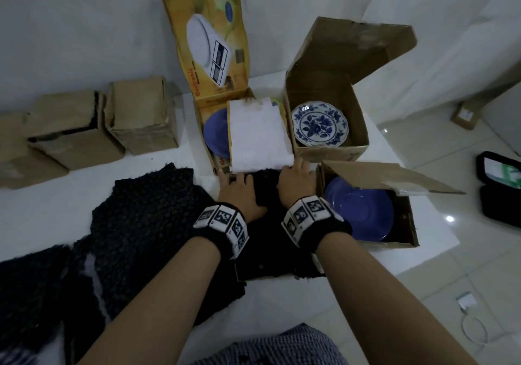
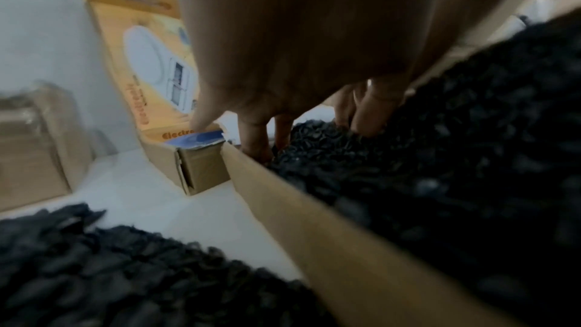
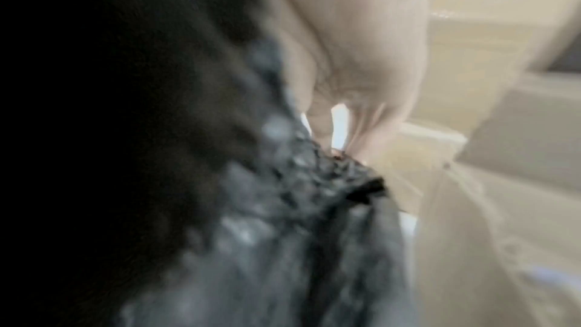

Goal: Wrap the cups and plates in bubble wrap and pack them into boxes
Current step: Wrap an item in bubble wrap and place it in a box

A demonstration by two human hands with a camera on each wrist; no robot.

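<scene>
Here, the black bubble-wrapped bundle (image 1: 265, 192) is pressed into the near box (image 2: 314, 220) by 2 hands, left hand (image 1: 239, 192) and right hand (image 1: 296, 184), fingers curled over its far edge.

— How many boxes on the tabletop (image 1: 174, 164)?
— Four open boxes, three closed ones far left.
— Plates?
— Three showing: two plain blue, one blue-and-white flowered.
— Bubble wrap?
— One loose black sheet (image 1: 146, 209), left.
</scene>
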